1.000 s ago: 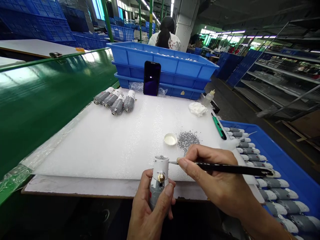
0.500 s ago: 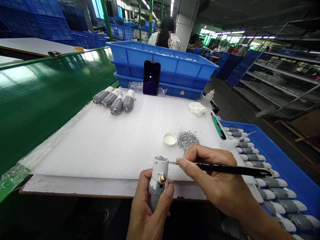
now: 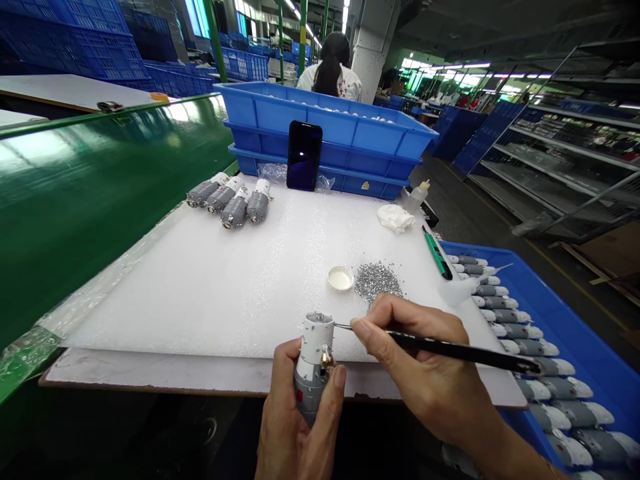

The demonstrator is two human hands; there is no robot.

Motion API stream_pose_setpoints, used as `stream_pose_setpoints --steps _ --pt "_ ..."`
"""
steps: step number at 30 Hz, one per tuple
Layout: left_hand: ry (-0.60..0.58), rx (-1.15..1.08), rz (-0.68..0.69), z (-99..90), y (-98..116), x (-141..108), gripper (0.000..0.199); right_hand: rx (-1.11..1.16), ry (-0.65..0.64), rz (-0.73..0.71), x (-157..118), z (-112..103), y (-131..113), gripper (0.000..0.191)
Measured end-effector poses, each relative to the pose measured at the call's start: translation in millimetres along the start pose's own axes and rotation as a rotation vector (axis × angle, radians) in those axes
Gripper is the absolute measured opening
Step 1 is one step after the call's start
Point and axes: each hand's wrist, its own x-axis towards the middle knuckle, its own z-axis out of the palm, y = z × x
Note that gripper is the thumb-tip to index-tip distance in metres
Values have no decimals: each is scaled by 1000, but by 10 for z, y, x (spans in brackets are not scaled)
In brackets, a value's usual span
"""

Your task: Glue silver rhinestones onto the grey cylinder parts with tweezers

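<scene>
My left hand [image 3: 303,417] is wrapped round a white and grey cylindrical model [image 3: 316,347], held upright at the mat's front edge. A small gold part sticks out from its side. Pinched in my right hand [image 3: 430,373] are black tweezers [image 3: 460,351], their thin tip touching or almost touching the model's upper right side. Whether the tip grips anything is too small to tell. Beyond my hands, a small round white dish [image 3: 341,279] sits beside a pile of tiny silvery pieces [image 3: 376,281] on the white foam mat [image 3: 215,287].
Several similar models [image 3: 234,207] lie at the mat's back left. A phone [image 3: 304,155] leans on stacked blue crates [image 3: 330,133]. A green cutter [image 3: 437,252], white cloth [image 3: 395,217] and bottle [image 3: 419,195] are at right, near a blue tray [image 3: 575,333] of models. A person sits beyond the crates.
The model has turned slightly in my left hand and its top has shifted a little left. The tweezer tip has followed left, and the tweezers' rear end has dipped.
</scene>
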Motion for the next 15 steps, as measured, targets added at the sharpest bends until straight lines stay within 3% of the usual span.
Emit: stream_pose_setpoints --steps 15 --pt "33 -5 -83 19 -17 23 29 32 6 54 29 13 -4 30"
